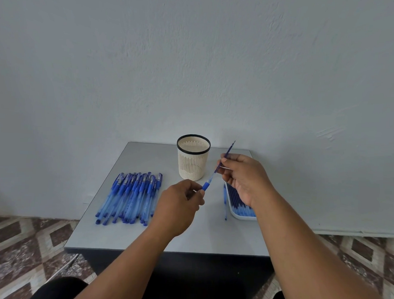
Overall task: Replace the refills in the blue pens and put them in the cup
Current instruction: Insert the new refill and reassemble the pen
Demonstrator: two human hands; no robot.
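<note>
Two hands work a blue pen above the worktop.
Left hand pinches the barrel; right hand pinches its refill, cup at 11 o'clock.

Both bare forearms reach forward from the bottom edge, angled inward toward each other. The left hand sits lower and nearer, back of the hand up, fingers curled with thumb and forefinger pinching something slim at their tips. The right hand is raised higher and farther out, knuckles turned outward, its fingers bent and pinched together around a thin rod. The hands are apart.
</note>
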